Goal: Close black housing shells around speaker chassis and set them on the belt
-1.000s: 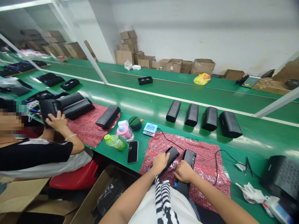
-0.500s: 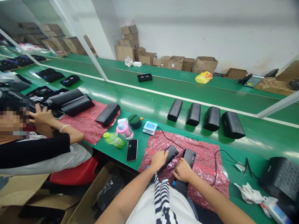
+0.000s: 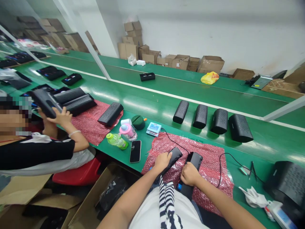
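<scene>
My left hand point(image 3: 163, 162) is wrapped round a black speaker shell half point(image 3: 175, 155), with its thumb along the upper edge. My right hand point(image 3: 189, 173) is closed at a second black shell half point(image 3: 197, 159); its fingertips are hidden. Both pieces lean side by side over red bubble wrap point(image 3: 166, 140), their near ends close to my lap. Something small and blue point(image 3: 179, 185) shows below my right hand. A thin black cable point(image 3: 173, 140) runs from a small meter with a lit screen point(image 3: 153, 128) to the area between the shells.
Several closed black speakers point(image 3: 200, 116) stand in a row beyond the wrap. To the left are a phone point(image 3: 135, 151), a green bottle point(image 3: 117, 141) and a pink-topped bottle point(image 3: 128, 131). A large black speaker point(image 3: 287, 181) stands right. A co-worker's hand point(image 3: 63, 117) holds a black casing point(image 3: 45, 101).
The right shell half has shifted slightly to the right with my right hand. My left hand has barely moved. The co-worker has raised a black casing.
</scene>
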`<move>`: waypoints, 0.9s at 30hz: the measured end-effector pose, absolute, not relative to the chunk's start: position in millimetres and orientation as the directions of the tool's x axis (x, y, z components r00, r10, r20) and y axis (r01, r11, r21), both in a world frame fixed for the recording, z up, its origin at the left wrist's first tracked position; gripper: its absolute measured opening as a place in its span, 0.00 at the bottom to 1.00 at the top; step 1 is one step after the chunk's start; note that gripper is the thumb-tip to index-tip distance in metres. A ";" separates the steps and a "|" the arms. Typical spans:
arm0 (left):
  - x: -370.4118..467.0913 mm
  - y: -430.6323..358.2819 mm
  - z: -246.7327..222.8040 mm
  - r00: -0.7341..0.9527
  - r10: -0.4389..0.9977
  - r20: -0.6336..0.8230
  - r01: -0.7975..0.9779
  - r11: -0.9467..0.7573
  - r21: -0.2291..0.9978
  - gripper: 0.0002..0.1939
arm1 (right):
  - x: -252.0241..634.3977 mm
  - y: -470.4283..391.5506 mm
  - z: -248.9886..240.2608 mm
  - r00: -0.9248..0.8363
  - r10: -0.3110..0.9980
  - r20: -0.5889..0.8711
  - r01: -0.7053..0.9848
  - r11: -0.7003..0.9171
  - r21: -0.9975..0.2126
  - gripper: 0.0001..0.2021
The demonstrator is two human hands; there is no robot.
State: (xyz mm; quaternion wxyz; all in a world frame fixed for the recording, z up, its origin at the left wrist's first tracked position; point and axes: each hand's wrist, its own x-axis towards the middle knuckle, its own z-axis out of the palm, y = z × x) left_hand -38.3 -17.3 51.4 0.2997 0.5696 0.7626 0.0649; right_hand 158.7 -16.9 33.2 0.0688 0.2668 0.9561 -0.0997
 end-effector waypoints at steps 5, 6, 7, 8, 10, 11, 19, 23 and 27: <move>-75.5 -15.6 51.3 -0.247 0.916 -0.316 0.796 0.378 0.473 0.25 | 151.2 -16.2 33.0 -0.839 0.514 -0.177 0.538 0.830 -0.144 0.14; -89.3 -17.8 51.1 -0.296 0.911 -0.286 0.792 0.402 0.459 0.24 | 149.8 -16.4 33.2 -0.837 0.517 -0.177 0.541 0.829 -0.141 0.14; -104.4 -21.4 50.1 -0.361 0.900 -0.245 0.788 0.435 0.435 0.23 | 148.8 -16.5 33.2 -0.836 0.520 -0.177 0.544 0.827 -0.139 0.15; -119.8 -26.1 48.1 -0.434 0.878 -0.202 0.782 0.479 0.399 0.23 | 148.1 -16.8 33.0 -0.835 0.522 -0.175 0.546 0.826 -0.139 0.15; -148.1 -38.2 41.1 -0.570 0.810 -0.141 0.751 0.582 0.312 0.25 | 147.8 -17.2 32.6 -0.833 0.526 -0.170 0.549 0.823 -0.143 0.15; -159.5 -44.7 36.4 -0.613 0.779 -0.135 0.732 0.624 0.273 0.26 | 147.9 -17.4 32.5 -0.832 0.528 -0.168 0.551 0.821 -0.149 0.15; -172.3 -68.2 15.8 -0.645 0.743 -0.176 0.715 0.669 0.205 0.28 | 145.9 -18.0 41.4 -0.826 0.534 -0.183 0.562 0.807 -0.182 0.14; -148.9 -59.3 30.2 -0.528 0.815 -0.240 0.729 0.579 0.364 0.27 | 145.5 -17.8 40.4 -0.827 0.535 -0.174 0.561 0.809 -0.177 0.15; -114.6 -47.4 44.8 -0.209 0.930 -0.302 0.766 0.347 0.541 0.19 | 148.3 -16.5 36.8 -0.825 0.541 -0.166 0.565 0.798 -0.209 0.15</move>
